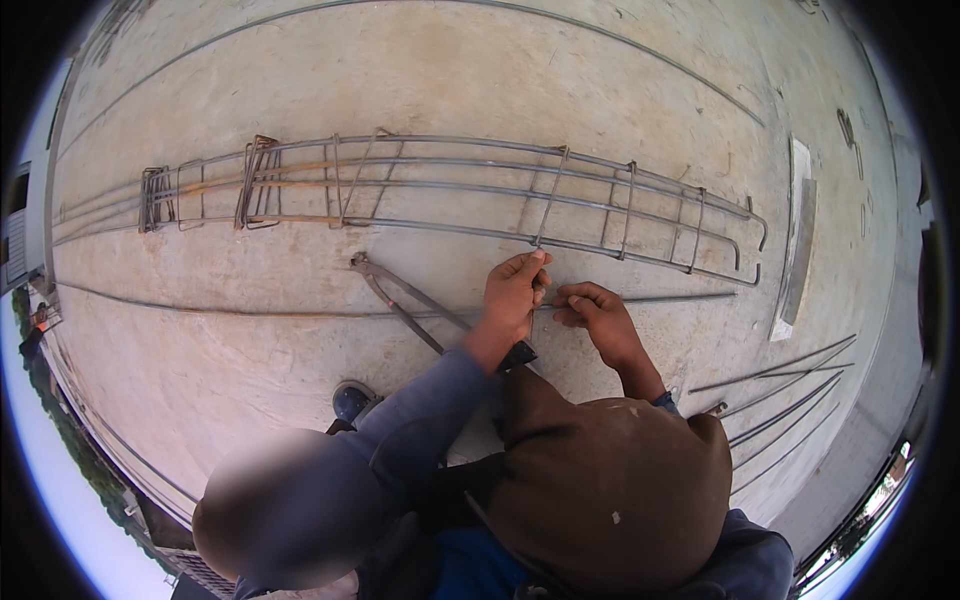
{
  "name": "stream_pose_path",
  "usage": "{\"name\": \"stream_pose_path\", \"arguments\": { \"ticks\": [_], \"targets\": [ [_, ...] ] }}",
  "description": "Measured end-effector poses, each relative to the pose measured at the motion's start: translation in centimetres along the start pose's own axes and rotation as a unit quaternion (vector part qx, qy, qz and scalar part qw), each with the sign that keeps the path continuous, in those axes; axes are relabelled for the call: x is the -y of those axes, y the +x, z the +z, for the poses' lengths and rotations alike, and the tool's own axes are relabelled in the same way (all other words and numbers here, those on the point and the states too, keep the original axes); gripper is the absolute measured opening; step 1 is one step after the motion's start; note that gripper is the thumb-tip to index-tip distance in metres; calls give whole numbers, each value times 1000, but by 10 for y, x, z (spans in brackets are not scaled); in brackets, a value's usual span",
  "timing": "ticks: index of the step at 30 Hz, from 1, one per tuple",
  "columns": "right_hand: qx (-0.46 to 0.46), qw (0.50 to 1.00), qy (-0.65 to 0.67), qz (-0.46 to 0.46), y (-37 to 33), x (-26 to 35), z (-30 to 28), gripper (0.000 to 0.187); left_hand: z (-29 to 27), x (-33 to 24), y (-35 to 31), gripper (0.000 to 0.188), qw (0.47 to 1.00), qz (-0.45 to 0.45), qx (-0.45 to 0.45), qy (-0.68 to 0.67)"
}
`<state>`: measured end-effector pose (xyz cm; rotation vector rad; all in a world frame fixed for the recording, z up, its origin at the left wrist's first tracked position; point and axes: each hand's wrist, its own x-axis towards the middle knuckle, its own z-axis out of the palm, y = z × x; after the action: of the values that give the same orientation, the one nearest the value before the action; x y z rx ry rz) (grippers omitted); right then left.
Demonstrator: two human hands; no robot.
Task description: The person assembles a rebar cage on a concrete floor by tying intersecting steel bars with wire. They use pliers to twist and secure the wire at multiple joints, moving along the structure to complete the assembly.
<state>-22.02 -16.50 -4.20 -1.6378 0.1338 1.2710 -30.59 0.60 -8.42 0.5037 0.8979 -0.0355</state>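
A long rebar cage (480,236) of steel bars and square stirrups lies across the concrete floor in front of me. My left hand (513,292) is closed in a pinch just below the cage's near bar, close to the foot of one stirrup (553,192). Beside it on the right, my right hand (598,312) has its fingers curled together, apart from the cage. Whatever thin thing either hand pinches is too small to make out. End-cutting pincers (398,309) with long handles are left of my left hand, jaws toward the cage; my left forearm partly hides them.
A single bar (250,314) runs along the floor under my hands. Bunched stirrups (256,182) sit on the cage's left part. Loose rods (785,405) lie at the right, near a pale flat strip (795,240). A dark boot (352,401) is at lower left.
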Motion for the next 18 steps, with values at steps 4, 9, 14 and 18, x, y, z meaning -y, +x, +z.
{"name": "stream_pose_path", "arguments": {
  "ticks": [4, 9, 14, 18],
  "targets": [
    [-3, 997, -71, -19, -5, -7, 4, 24, 5, -21, -19, 27, 995, 62, -62, 48],
    [0, 958, -255, -129, -9, -2, 27, 23, 21, -64, -54, 31, 919, 128, -26, 371],
    [26, 797, -472, -376, -2, -6, 92, 34, 8, -116, -57, 31, 742, 204, 69, 635],
    [63, 765, -473, -434, 18, -2, 143, 40, 22, -156, -66, 30, 607, 192, 113, 763]
  ]
}}
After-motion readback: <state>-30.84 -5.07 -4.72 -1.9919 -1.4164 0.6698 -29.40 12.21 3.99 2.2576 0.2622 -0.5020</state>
